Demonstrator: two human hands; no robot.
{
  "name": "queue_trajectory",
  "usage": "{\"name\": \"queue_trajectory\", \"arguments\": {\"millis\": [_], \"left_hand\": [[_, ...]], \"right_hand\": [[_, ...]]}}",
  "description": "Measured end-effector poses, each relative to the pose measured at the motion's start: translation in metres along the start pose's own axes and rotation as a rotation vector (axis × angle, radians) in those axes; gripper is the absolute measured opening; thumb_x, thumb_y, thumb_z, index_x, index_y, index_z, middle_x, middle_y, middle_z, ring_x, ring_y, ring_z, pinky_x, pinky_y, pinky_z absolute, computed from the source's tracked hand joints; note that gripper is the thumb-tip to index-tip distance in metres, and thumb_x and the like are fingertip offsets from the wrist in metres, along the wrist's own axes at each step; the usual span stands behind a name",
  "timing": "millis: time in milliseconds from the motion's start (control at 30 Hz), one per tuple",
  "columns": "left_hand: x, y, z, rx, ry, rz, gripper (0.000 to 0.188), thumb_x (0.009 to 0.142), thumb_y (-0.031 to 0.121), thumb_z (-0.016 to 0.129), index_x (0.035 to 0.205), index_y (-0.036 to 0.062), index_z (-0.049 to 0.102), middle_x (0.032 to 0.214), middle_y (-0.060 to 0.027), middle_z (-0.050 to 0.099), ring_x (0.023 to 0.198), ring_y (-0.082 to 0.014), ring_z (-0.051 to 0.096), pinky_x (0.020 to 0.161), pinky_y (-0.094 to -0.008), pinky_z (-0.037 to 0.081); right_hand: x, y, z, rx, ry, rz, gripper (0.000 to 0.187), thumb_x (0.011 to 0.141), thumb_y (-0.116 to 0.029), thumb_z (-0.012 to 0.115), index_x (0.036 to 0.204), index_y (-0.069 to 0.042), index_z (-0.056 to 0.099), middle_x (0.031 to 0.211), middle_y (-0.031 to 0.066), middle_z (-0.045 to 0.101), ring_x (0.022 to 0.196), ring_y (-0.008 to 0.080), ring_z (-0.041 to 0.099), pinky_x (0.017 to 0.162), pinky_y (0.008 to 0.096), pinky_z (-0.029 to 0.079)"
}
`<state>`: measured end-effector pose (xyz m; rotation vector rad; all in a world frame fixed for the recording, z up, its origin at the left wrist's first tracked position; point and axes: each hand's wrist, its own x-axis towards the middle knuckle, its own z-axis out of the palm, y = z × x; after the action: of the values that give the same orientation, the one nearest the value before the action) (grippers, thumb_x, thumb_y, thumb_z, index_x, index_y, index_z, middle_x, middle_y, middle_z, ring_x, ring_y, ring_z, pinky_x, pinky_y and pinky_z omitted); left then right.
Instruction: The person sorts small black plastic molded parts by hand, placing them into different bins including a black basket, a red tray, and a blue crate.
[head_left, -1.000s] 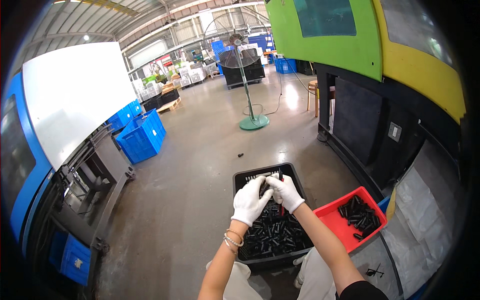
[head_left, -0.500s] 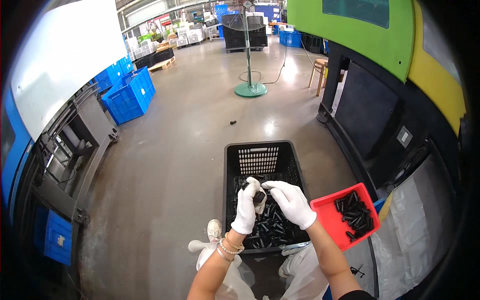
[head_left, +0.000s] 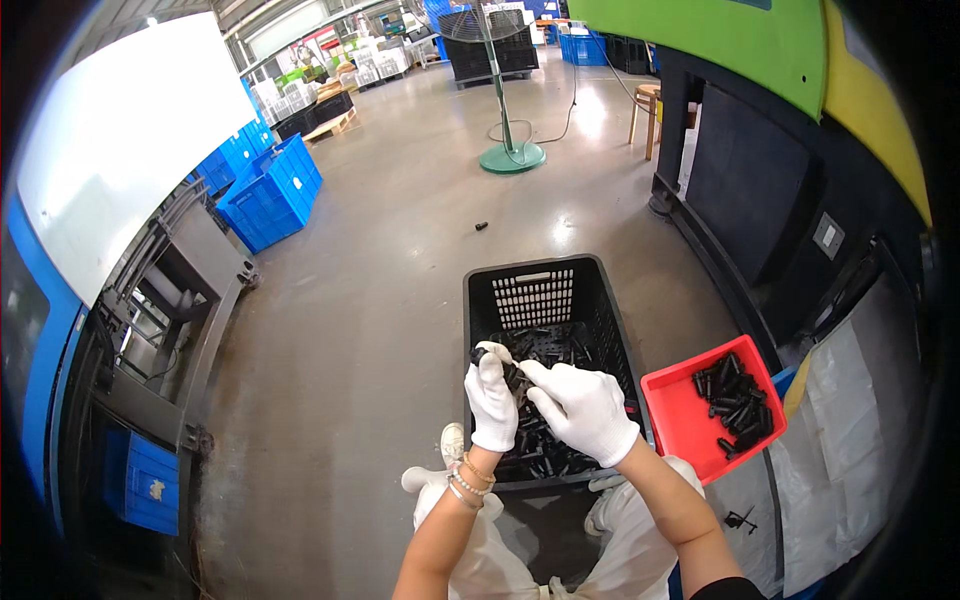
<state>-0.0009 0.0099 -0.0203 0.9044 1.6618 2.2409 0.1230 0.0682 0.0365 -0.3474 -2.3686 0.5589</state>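
Note:
White knit gloves cover both my hands, which are together over a black plastic crate. My left hand is closed around a black plastic part, whose end sticks out past the fingers. My right hand meets it from the right, its fingers bent together at the left fingertips; what lies between them is hidden. Below the hands, many small black cylindrical parts fill the crate. A red tray stands to the right of the crate with a heap of similar black parts in it.
One loose black part lies on the floor beyond the crate. A fan on a green round base stands farther off, its cable trailing. Machines flank me: a white-panelled one left, a green and black one right. Blue crates stand far left.
My view has tilted and shifted, so the crate and tray appear farther right. The right fingers have curled in closer to the left hand. The left hand still holds the part.

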Motion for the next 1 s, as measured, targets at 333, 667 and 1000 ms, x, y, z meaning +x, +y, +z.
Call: {"name": "queue_trajectory", "arguments": {"millis": [333,667,1000], "left_hand": [[-0.001,-0.001,-0.003,-0.014,0.002,0.032,0.053,0.091,0.059,0.04,0.083,0.0073,0.047,0.069,-0.0011,0.049,0.06,-0.0081,0.045,0.054,-0.0224,0.037],[-0.008,0.008,-0.004,0.109,-0.143,0.175,0.065,0.084,0.068,0.04,0.08,0.0039,0.049,0.063,-0.0036,0.051,0.058,-0.0111,0.047,0.053,-0.025,0.037],[-0.008,0.001,-0.001,0.0,-0.136,0.087,0.058,0.085,0.068,0.041,0.081,0.01,0.044,0.061,0.0017,0.046,0.047,-0.0039,0.039,0.039,-0.0181,0.031]], "right_hand": [[0.0,0.0,0.006,0.05,0.032,0.027,0.029,0.081,-0.015,0.061,0.109,-0.01,0.062,0.067,0.0088,0.056,0.056,0.0243,0.058,0.049,0.0339,0.046],[0.008,0.021,0.017,-0.176,0.102,0.249,0.018,0.087,-0.027,0.052,0.101,-0.019,0.06,0.069,0.0089,0.059,0.059,0.0282,0.061,0.052,0.0397,0.049],[0.002,0.022,0.008,0.486,-0.095,0.329,0.037,0.079,-0.037,0.066,0.07,-0.001,0.063,0.055,0.0109,0.054,0.05,0.0165,0.052,0.051,0.0307,0.041]]}}
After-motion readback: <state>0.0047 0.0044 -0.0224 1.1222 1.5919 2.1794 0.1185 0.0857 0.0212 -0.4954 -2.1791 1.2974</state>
